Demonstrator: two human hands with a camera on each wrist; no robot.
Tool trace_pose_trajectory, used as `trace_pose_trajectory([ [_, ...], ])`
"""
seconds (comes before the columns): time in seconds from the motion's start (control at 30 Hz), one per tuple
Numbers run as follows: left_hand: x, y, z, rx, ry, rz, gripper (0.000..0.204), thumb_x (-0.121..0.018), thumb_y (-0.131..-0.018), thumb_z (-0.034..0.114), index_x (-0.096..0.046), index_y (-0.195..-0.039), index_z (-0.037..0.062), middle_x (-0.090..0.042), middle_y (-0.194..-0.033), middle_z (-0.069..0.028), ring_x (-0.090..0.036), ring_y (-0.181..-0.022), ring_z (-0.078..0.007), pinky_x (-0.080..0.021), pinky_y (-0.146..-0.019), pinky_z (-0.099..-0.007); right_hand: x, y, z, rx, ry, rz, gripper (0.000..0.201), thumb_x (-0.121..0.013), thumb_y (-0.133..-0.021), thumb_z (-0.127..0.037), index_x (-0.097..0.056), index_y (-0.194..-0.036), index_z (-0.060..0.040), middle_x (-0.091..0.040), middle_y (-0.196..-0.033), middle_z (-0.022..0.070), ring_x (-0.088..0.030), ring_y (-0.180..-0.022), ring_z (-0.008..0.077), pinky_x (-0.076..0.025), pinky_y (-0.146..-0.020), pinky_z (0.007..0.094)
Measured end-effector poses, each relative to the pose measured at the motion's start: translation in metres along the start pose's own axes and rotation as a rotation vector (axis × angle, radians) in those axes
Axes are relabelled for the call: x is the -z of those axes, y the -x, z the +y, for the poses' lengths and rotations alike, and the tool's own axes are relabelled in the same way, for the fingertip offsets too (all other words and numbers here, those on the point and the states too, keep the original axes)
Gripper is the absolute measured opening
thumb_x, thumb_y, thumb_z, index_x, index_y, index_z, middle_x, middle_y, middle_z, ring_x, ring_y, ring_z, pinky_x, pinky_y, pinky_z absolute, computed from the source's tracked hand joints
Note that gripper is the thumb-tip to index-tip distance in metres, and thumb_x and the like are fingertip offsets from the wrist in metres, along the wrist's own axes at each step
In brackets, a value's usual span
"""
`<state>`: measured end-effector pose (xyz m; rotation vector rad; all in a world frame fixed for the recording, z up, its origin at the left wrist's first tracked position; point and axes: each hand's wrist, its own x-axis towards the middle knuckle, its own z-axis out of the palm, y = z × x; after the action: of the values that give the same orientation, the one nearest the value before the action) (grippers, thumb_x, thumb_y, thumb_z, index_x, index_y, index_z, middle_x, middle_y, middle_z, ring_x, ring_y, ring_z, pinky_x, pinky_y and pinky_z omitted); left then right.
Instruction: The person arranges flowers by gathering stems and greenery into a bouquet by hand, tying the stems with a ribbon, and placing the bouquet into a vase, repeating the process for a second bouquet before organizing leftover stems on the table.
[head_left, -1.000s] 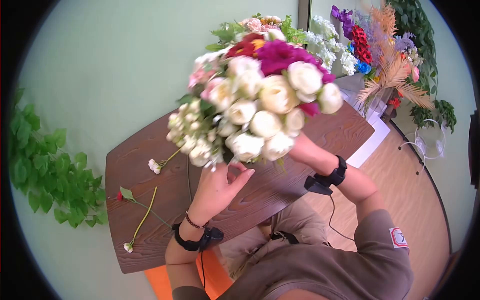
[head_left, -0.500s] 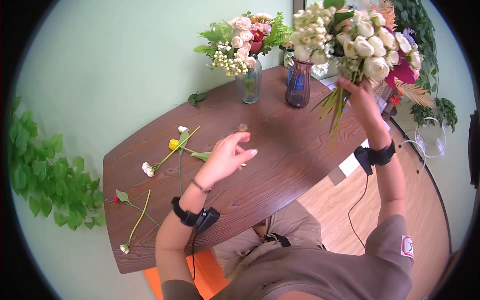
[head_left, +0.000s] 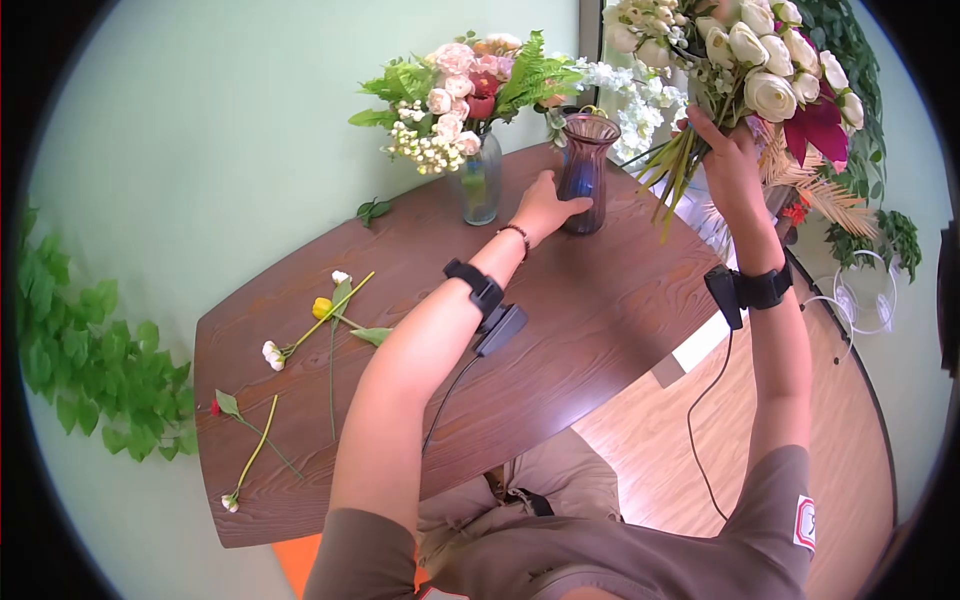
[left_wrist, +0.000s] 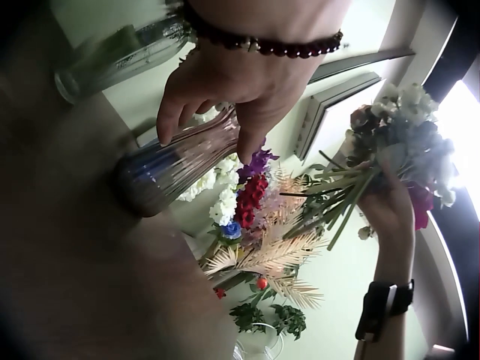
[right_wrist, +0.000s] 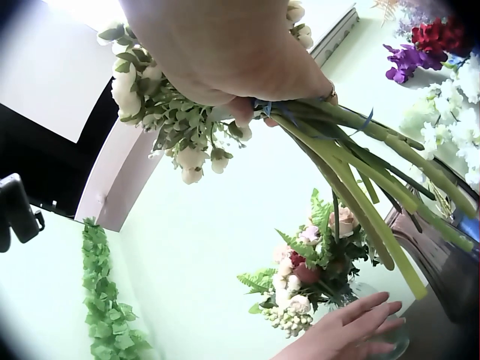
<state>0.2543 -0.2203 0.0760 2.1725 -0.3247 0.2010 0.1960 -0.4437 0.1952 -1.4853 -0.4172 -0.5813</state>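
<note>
My right hand (head_left: 735, 165) grips a bouquet (head_left: 770, 95) by its stems, holding it up at the right. White roses, small white buds and a magenta bloom make up its head, and green stems (right_wrist: 360, 180) stick out below the hand, with blue ties near the grip. Over at the far edge of the table, my left hand (head_left: 545, 212) is right at a purple glass vase (head_left: 590, 150). In the left wrist view, its thumb and spread fingers (left_wrist: 171, 116) reach to either side of the vase's body. The vase stands upright with no flowers in it.
Left of the purple vase, a clear vase (head_left: 482, 185) holds pink and red flowers. Loose stems, including a yellow tulip (head_left: 322, 308) and a red flower (head_left: 215, 407), lie on the dark wooden table (head_left: 500, 400). Peach fronds and colourful flowers (left_wrist: 251, 202) stand behind at the right.
My right hand has carried the bouquet from over the table up to the right. My left hand has left the bouquet's stems area and reached forward and right to the purple vase.
</note>
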Motion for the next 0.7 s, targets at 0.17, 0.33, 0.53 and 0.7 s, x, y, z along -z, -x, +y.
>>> trace_pose_trajectory([
  [0.17, -0.027, -0.052, -0.012, -0.049, 0.153, 0.117, 0.089, -0.079, -0.065, 0.037, -0.035, -0.124, -0.0113, -0.052, -0.12, -0.0252, -0.053, -0.111, -0.0345, -0.043, -0.094, -0.0383, 0.002, -0.011, 0.0, 0.071, -0.048, -0.021, 0.033, -0.058, -0.09, -0.022, -0.047, -0.11, 0.0024, -0.062, -0.094, 0.0103, -0.065, -0.083, 0.019, -0.049, -0.065, 0.0282],
  [0.33, -0.052, -0.089, -0.034, -0.141, 0.282, 0.104, 0.078, -0.079, -0.067, 0.03, -0.04, -0.126, -0.0049, -0.053, -0.122, -0.0176, -0.052, -0.114, -0.0263, -0.04, -0.097, -0.0363, 0.012, -0.024, 0.009, 0.153, 0.039, -0.073, 0.028, -0.057, -0.091, -0.023, -0.047, -0.105, -0.001, -0.059, -0.085, 0.0064, -0.063, -0.078, 0.0166, -0.048, -0.064, 0.0282],
  [0.53, -0.048, -0.071, -0.014, -0.141, -0.01, 0.261, 0.064, -0.075, -0.07, 0.034, -0.05, -0.116, -0.0044, -0.055, -0.114, -0.0201, -0.052, -0.108, -0.032, -0.042, -0.093, -0.0388, 0.006, -0.032, 0.013, 0.217, -0.042, -0.07, 0.024, -0.061, -0.087, -0.021, -0.049, -0.095, -0.0015, -0.056, -0.072, 0.0041, -0.058, -0.066, 0.0137, -0.047, -0.062, 0.0272],
  [0.7, -0.058, -0.065, -0.014, -0.123, -0.071, 0.279, 0.062, -0.073, -0.072, 0.036, -0.051, -0.115, -0.0043, -0.055, -0.109, -0.0216, -0.05, -0.105, -0.035, -0.042, -0.091, -0.0405, 0.0, -0.04, 0.013, 0.294, -0.041, -0.09, 0.024, -0.062, -0.087, -0.019, -0.048, -0.096, -0.0019, -0.056, -0.072, 0.0038, -0.057, -0.065, 0.0134, -0.047, -0.063, 0.0277],
])
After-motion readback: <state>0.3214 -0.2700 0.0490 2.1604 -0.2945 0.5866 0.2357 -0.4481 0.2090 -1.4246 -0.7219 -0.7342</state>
